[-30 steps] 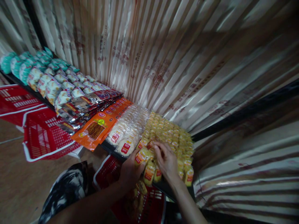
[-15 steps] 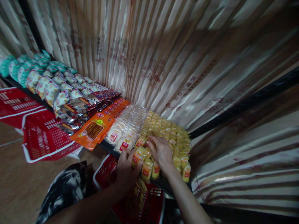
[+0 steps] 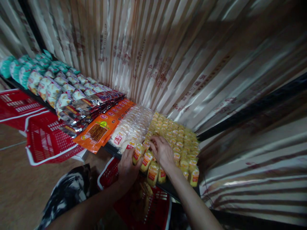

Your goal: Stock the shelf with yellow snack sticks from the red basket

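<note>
My left hand (image 3: 128, 166) is closed at the shelf's front edge, thumb and fingers around a small yellow snack packet (image 3: 137, 154). My right hand (image 3: 163, 152) reaches over the rows of yellow packets (image 3: 176, 135), its fingers bent down among them beside the left hand. What lies under those fingertips is hidden. Between and below the hands, more yellow packets with red labels (image 3: 153, 173) stand upright along the front. Clear-wrapped white packets (image 3: 121, 135) lie just left of the yellow ones.
Orange bags (image 3: 100, 129), dark silver bags (image 3: 80, 110), white bags (image 3: 54, 92) and teal bags (image 3: 25, 75) line the black shelf leftward. A red basket (image 3: 160, 204) holding yellow items sits below my hands; another red basket (image 3: 48, 137) is at left. A pleated curtain (image 3: 158, 64) hangs behind.
My left hand has shifted slightly left, and the yellow packet it grips now stands more upright beside the white packets. More of the front yellow packets show between my hands.
</note>
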Demonstrator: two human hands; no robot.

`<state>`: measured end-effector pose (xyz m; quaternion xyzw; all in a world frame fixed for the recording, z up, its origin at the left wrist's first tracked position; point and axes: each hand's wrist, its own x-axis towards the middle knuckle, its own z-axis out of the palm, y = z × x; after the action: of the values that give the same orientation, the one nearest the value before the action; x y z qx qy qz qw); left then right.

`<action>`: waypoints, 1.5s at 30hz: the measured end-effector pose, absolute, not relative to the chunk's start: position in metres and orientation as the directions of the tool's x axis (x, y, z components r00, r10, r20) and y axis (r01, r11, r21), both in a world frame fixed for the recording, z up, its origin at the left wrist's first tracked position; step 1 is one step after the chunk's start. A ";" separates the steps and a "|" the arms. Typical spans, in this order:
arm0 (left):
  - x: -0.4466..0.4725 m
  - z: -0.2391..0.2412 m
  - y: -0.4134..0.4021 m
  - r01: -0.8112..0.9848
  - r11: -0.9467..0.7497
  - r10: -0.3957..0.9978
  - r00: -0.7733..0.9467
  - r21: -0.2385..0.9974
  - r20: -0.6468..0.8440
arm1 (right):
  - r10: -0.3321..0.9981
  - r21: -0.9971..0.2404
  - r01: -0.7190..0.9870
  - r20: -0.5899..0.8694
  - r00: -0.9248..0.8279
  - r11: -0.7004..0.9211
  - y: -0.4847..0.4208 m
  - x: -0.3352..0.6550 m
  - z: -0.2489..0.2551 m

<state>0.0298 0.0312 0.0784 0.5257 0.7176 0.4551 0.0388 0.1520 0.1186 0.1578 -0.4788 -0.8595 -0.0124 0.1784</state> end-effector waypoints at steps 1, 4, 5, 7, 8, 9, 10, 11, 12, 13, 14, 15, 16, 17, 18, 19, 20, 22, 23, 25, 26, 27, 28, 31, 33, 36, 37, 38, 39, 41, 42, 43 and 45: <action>0.031 0.077 0.032 0.721 0.029 0.791 -0.440 0.692 0.425 | 0.801 -0.165 0.811 0.356 -0.482 0.562 0.114 0.156 0.157; 0.032 0.073 0.033 0.717 0.019 0.786 -0.442 0.697 0.432 | 0.732 -0.152 0.740 0.371 -0.572 0.655 0.096 0.166 0.156; 0.032 0.072 0.034 0.713 0.019 0.783 -0.446 0.700 0.433 | 0.707 -0.136 0.713 0.352 -0.614 0.688 0.090 0.168 0.155; 0.032 0.072 0.034 0.707 0.015 0.783 -0.449 0.707 0.431 | 0.665 -0.105 0.671 0.312 -0.679 0.734 0.082 0.173 0.153; 0.032 0.072 0.034 0.707 0.012 0.784 -0.445 0.707 0.433 | 0.654 -0.089 0.662 0.302 -0.694 0.744 0.079 0.175 0.151; 0.032 0.072 0.033 0.712 0.006 0.783 -0.440 0.702 0.439 | 0.650 -0.076 0.661 0.298 -0.699 0.747 0.078 0.177 0.149; 0.032 0.072 0.033 0.719 -0.002 0.782 -0.433 0.695 0.449 | 0.648 -0.066 0.662 0.297 -0.701 0.746 0.077 0.179 0.148; 0.032 0.072 0.033 0.727 -0.010 0.780 -0.424 0.687 0.460 | 0.648 -0.063 0.663 0.299 -0.701 0.746 0.077 0.181 0.147; 0.033 0.072 0.032 0.735 -0.016 0.777 -0.417 0.678 0.471 | 0.646 -0.064 0.661 0.303 -0.701 0.748 0.077 0.182 0.146; 0.033 0.072 0.032 0.740 -0.018 0.777 -0.413 0.672 0.475 | 0.642 -0.069 0.657 0.307 -0.702 0.751 0.077 0.184 0.145; 0.034 0.072 0.032 0.742 -0.014 0.779 -0.412 0.671 0.472 | 0.639 -0.074 0.653 0.314 -0.702 0.754 0.076 0.186 0.145; 0.035 0.073 0.032 0.741 -0.007 0.786 -0.411 0.672 0.462 | 0.636 -0.079 0.650 0.322 -0.701 0.756 0.076 0.188 0.145; 0.035 0.074 0.032 0.738 0.003 0.796 -0.410 0.675 0.445 | 0.633 -0.083 0.647 0.330 -0.700 0.758 0.075 0.190 0.145; 0.037 0.075 0.032 0.732 0.012 0.808 -0.408 0.681 0.425 | 0.632 -0.085 0.646 0.337 -0.698 0.759 0.075 0.192 0.145; 0.038 0.077 0.032 0.726 0.018 0.821 -0.403 0.687 0.404 | 0.633 -0.087 0.648 0.343 -0.694 0.757 0.074 0.194 0.145; 0.039 0.078 0.032 0.720 0.020 0.833 -0.396 0.694 0.386 | 0.634 -0.088 0.649 0.347 -0.691 0.755 0.073 0.196 0.144; 0.041 0.080 0.033 0.714 0.016 0.841 -0.388 0.700 0.377 | 0.634 -0.088 0.649 0.348 -0.691 0.756 0.072 0.198 0.144; 0.044 0.081 0.034 0.707 -0.005 0.846 -0.373 0.707 0.380 | 0.633 -0.091 0.647 0.346 -0.692 0.757 0.071 0.201 0.143; 0.046 0.081 0.035 0.707 -0.010 0.848 -0.370 0.707 0.381 | 0.634 -0.094 0.647 0.347 -0.692 0.757 0.070 0.202 0.142; 0.049 0.080 0.038 0.712 0.009 0.852 -0.374 0.703 0.367 | 0.637 -0.103 0.648 0.352 -0.686 0.755 0.069 0.203 0.142; 0.051 0.079 0.040 0.716 0.030 0.856 -0.379 0.698 0.351 | 0.641 -0.111 0.650 0.355 -0.680 0.752 0.068 0.203 0.142; 0.052 0.078 0.042 0.719 0.056 0.861 -0.386 0.692 0.332 | 0.645 -0.119 0.652 0.356 -0.676 0.749 0.068 0.203 0.142; 0.053 0.077 0.044 0.723 0.076 0.864 -0.391 0.686 0.316 | 0.648 -0.128 0.651 0.355 -0.674 0.748 0.067 0.203 0.142; 0.054 0.073 0.047 0.734 0.090 0.870 -0.387 0.673 0.306 | 0.657 -0.163 0.647 0.345 -0.670 0.745 0.067 0.202 0.140; 0.053 0.072 0.047 0.744 0.060 0.864 -0.372 0.666 0.339 | 0.661 -0.188 0.641 0.344 -0.667 0.744 0.068 0.202 0.139; 0.052 0.072 0.043 0.768 -0.023 0.849 -0.324 0.640 0.418 | 0.663 -0.234 0.625 0.363 -0.655 0.745 0.069 0.201 0.138; 0.052 0.073 0.042 0.778 -0.046 0.843 -0.306 0.627 0.442 | 0.660 -0.250 0.615 0.377 -0.649 0.748 0.070 0.200 0.139; 0.051 0.073 0.041 0.789 -0.069 0.839 -0.286 0.611 0.463 | 0.660 -0.267 0.607 0.394 -0.640 0.748 0.071 0.200 0.139; 0.051 0.074 0.040 0.797 -0.092 0.834 -0.266 0.597 0.483 | 0.666 -0.281 0.609 0.415 -0.620 0.742 0.072 0.200 0.140; 0.050 0.075 0.038 0.801 -0.123 0.825 -0.246 0.587 0.508 | 0.710 -0.289 0.663 0.448 -0.544 0.691 0.078 0.199 0.144; 0.050 0.076 0.038 0.798 -0.134 0.822 -0.242 0.588 0.516 | 0.741 -0.276 0.714 0.459 -0.490 0.643 0.082 0.199 0.146; 0.050 0.076 0.038 0.791 -0.137 0.821 -0.247 0.596 0.515 | 0.771 -0.249 0.770 0.462 -0.439 0.587 0.087 0.198 0.148; 0.050 0.077 0.038 0.775 -0.116 0.823 -0.276 0.621 0.497 | 0.814 -0.166 0.857 0.441 -0.378 0.487 0.098 0.196 0.153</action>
<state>0.0499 0.0378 0.0767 0.6012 0.6642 0.4434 0.0270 0.1963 0.0979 0.1533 -0.5043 -0.8287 -0.0453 0.2386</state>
